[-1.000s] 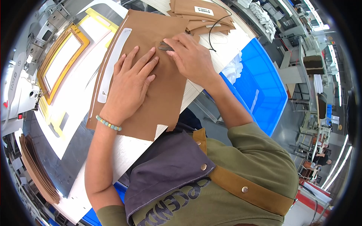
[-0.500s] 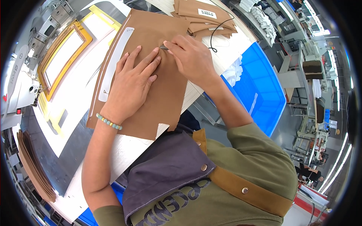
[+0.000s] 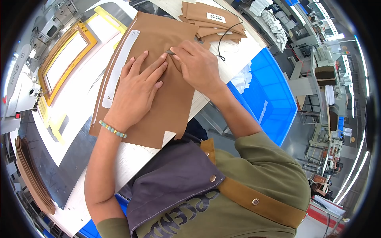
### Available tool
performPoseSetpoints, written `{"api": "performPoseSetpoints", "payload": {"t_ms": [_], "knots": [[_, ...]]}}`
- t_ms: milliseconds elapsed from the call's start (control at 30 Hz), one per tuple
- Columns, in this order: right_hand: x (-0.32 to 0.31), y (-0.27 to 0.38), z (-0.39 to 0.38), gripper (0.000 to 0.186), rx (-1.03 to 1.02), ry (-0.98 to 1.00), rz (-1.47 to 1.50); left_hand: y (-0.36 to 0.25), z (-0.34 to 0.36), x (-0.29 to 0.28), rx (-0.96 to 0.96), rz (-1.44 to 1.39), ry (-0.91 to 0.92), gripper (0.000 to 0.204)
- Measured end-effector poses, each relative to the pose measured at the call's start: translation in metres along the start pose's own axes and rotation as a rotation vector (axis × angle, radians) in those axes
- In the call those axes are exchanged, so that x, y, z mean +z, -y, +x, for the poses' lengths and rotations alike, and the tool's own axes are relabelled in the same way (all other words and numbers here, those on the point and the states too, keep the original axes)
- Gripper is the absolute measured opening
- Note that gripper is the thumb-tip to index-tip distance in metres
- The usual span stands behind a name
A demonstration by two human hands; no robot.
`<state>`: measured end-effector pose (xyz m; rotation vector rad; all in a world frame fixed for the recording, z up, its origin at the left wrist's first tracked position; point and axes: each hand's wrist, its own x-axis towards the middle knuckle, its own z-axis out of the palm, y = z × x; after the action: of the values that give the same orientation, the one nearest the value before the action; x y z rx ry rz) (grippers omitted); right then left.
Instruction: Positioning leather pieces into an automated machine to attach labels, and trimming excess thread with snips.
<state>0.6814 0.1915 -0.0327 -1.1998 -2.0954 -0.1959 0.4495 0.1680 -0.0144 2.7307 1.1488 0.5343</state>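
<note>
The left hand (image 3: 137, 87) is lying flat on the brown cloth (image 3: 166, 107), its fingers loosely spread. The right hand (image 3: 198, 67) is pinching a small dark tool (image 3: 170, 52), its tip pointing toward the left fingertips; cloth contact isn't showing clearly. The cloth is resting on the tabletop (image 3: 250, 39), 1 white strip (image 3: 119, 73) running along its left side. Work here is seemingly underway; what is finished or remaining isn't showing. More brown pieces (image 3: 194, 12) are lying piled beyond the right hand.
</note>
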Motion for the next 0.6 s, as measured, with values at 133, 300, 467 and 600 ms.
{"api": "performPoseSetpoints", "payload": {"t_ms": [133, 300, 467, 600], "knots": [[-0.003, -0.002, 0.003, 0.012, -0.019, 0.015, 0.003, 0.001, -0.002, 0.001, 0.010, -0.006, -0.003, 0.047], [-0.009, -0.002, 0.012, 0.017, 0.005, 0.098, 0.000, 0.002, -0.002, 0.002, 0.009, -0.013, -0.022, 0.047], [-0.013, 0.003, 0.012, 0.018, 0.122, 0.102, 0.023, 0.001, -0.003, 0.004, 0.014, -0.018, -0.052, 0.048], [-0.012, 0.002, 0.012, 0.018, 0.048, 0.084, -0.027, 0.001, -0.003, 0.004, 0.016, -0.017, -0.040, 0.048]]}}
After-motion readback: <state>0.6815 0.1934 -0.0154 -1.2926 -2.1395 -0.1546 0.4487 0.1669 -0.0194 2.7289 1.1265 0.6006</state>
